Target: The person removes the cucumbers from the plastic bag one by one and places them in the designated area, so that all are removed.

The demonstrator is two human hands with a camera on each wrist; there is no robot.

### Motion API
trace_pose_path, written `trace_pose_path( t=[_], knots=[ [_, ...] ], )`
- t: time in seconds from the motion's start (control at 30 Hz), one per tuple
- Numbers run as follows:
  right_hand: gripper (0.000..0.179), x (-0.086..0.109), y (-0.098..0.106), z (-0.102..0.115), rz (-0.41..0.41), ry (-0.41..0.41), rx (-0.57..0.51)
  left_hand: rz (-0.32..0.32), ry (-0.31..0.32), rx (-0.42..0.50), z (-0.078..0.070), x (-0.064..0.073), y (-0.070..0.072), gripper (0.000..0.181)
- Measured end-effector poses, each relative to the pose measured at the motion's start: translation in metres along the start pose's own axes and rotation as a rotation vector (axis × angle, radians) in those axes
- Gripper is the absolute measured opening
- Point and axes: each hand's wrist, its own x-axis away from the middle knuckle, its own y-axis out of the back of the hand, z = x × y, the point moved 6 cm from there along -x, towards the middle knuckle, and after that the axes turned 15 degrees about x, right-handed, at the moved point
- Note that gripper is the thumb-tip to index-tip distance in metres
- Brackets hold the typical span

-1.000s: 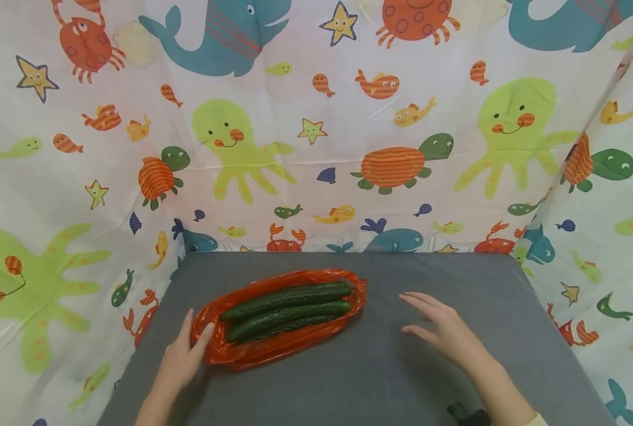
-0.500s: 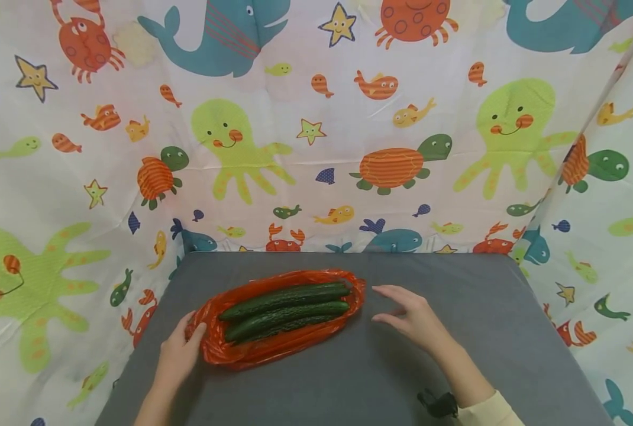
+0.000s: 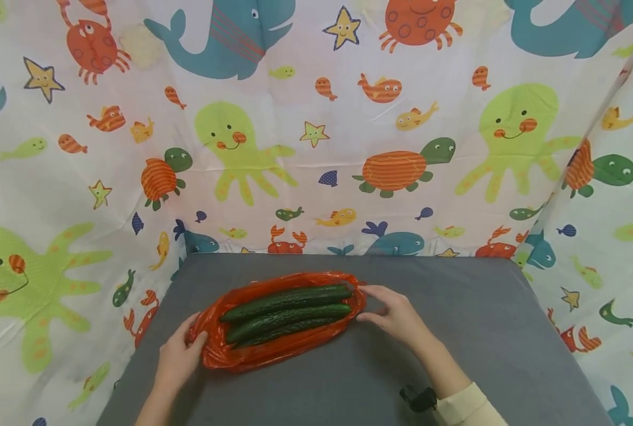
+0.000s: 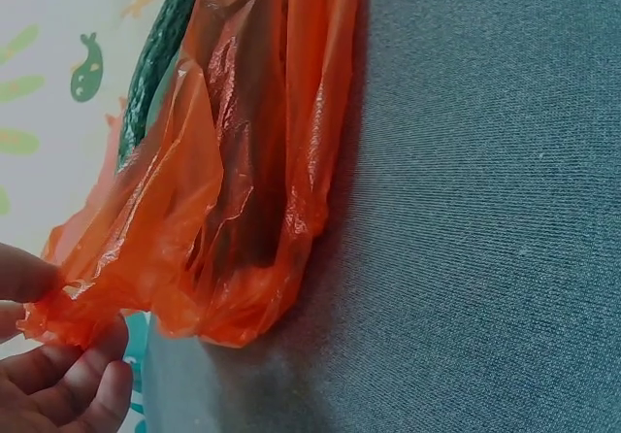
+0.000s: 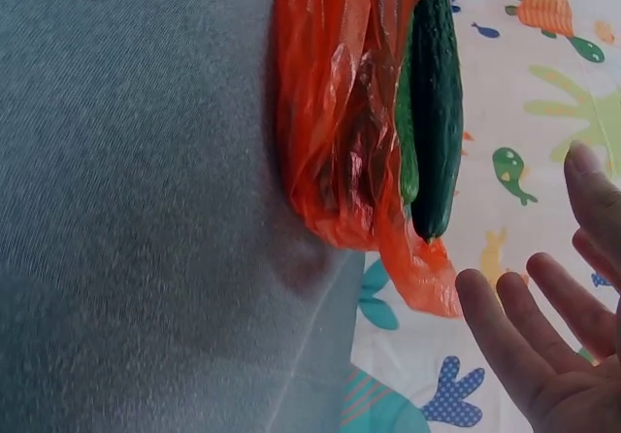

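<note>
Several long dark green cucumbers (image 3: 287,313) lie side by side in an opened red plastic bag (image 3: 274,357) on the grey table. At the bag's left end, my left hand (image 3: 179,358) pinches the thin plastic; the left wrist view shows thumb and fingers (image 4: 97,380) gathered on the bag's edge (image 4: 126,278). My right hand (image 3: 396,316) is at the opposite end, thumb and fingers spread apart around the bag's right tip. In the right wrist view, the fingers (image 5: 509,341) stand extended close to the loose red flap (image 5: 422,278), below a cucumber's end (image 5: 437,142).
A grey cloth-covered table (image 3: 481,331) spreads beneath the bag. Behind and at both sides hangs a white curtain (image 3: 327,207) printed with sea animals. A small black device (image 3: 419,399) sits at the right wrist, beside a cream sleeve (image 3: 468,407).
My right hand has moved left across the table up to the bag's right end. My left hand has closed its fingers on the left end. The cucumbers stay put.
</note>
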Motion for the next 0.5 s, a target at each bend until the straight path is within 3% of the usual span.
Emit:
trace_pose_path(
  t=[0.23,0.5],
  knots=[
    [0.060,-0.010,-0.008,0.004,0.014,-0.008,-0.023,-0.006,0.061,0.034,0.005,-0.003,0.000,0.073],
    [0.060,-0.026,-0.013,0.014,0.021,-0.012,0.012,0.000,0.075,0.043,0.006,-0.005,-0.002,0.073]
  ],
)
